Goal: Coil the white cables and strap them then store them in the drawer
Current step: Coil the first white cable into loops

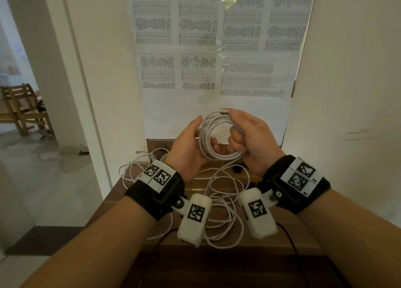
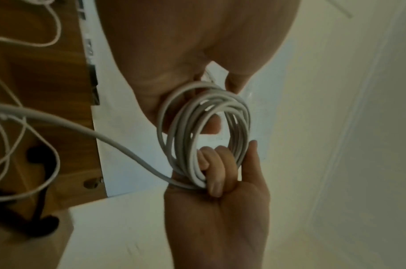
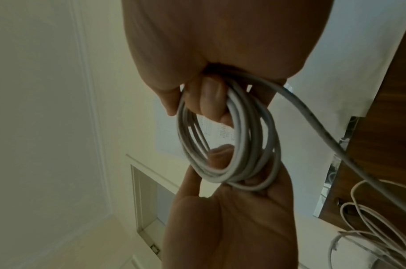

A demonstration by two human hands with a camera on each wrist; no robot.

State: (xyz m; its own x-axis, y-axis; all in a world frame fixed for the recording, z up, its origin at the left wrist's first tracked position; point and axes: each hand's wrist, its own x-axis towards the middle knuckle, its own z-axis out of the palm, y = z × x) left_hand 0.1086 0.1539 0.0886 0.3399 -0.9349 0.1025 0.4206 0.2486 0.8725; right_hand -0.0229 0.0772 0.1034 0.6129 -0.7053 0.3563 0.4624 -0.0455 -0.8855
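Above the desk I hold a white cable coil [image 1: 221,156] of several loops between both hands. My left hand [image 1: 188,149] holds its left side, thumb inside the ring and fingers along the outside. My right hand [image 1: 258,140] grips the right side with fingers curled through the loops. The left wrist view shows the coil [image 2: 174,145], my left hand [image 2: 174,54] above it and the right hand [image 2: 220,218] below. The right wrist view shows the coil [image 3: 243,149] with the right hand [image 3: 220,36] on top. The cable's uncoiled tail [image 1: 225,168] hangs to the desk.
Loose white cables [image 1: 221,201] lie tangled on the wooden desk [image 1: 293,233] under my wrists. Small black pieces [image 1: 237,169] and a black cord lie among them. A wall with printed sheets [image 1: 217,49] stands close behind. Wooden chairs [image 1: 21,107] stand beyond a doorway on the left.
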